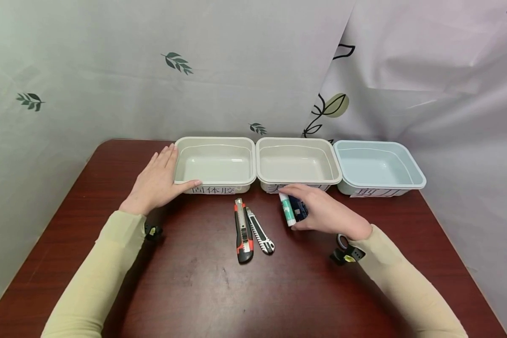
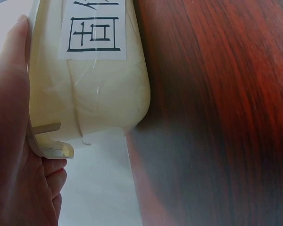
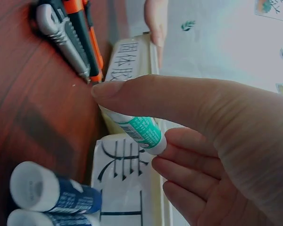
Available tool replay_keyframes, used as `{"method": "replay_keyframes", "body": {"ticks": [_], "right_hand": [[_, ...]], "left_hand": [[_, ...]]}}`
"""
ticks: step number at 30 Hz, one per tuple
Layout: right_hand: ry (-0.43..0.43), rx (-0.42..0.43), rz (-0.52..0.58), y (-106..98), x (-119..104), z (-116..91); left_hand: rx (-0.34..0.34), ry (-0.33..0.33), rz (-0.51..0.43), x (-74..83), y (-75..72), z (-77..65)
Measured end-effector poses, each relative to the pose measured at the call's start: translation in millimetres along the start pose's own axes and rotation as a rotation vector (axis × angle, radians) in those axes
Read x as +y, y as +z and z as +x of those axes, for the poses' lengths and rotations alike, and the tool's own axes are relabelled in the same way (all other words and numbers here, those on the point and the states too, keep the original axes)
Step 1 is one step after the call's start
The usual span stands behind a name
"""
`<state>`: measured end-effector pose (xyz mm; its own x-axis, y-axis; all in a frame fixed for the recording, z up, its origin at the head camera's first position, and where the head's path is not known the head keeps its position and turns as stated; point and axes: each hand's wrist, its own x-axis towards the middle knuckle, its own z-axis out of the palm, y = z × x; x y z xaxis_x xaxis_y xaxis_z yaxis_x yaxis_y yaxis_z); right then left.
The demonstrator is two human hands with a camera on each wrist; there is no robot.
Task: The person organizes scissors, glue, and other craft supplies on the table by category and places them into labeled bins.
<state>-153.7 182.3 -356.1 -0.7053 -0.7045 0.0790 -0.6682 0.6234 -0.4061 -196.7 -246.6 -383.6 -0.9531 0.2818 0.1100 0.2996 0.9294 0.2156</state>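
My right hand (image 1: 327,211) pinches green-white cylindrical glue stick (image 1: 288,210); left hand (image 1: 157,182), fingers straight, touches far-left cream plastic bin (image 1: 224,183).

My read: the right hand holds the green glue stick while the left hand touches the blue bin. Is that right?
Not quite: the left hand touches the leftmost bin; the blue bin stands at the other end of the row, as the head view shows. The right hand does hold the green glue stick.

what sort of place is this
Probably an indoor workspace for stationery, judging by the three labelled tubs in a row, two box cutters and a glue stick.
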Motion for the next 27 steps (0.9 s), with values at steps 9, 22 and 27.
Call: {"method": "replay_keyframes", "body": {"ticks": [9,22,27], "right_hand": [[-0.004,0.06,0.056,-7.3,-4.2,7.3],[-0.075,0.181,0.135,-18.1,-2.0,25.2],[-0.076,0.207,0.152,-23.0,-1.5,33.2]], "left_hand": [[0.005,0.0,-0.004,0.0,-0.1,-0.2],[0.008,0.004,0.0,0.3,-0.5,-0.2],[0.007,0.007,-0.005,0.1,-0.9,-0.3]]}}
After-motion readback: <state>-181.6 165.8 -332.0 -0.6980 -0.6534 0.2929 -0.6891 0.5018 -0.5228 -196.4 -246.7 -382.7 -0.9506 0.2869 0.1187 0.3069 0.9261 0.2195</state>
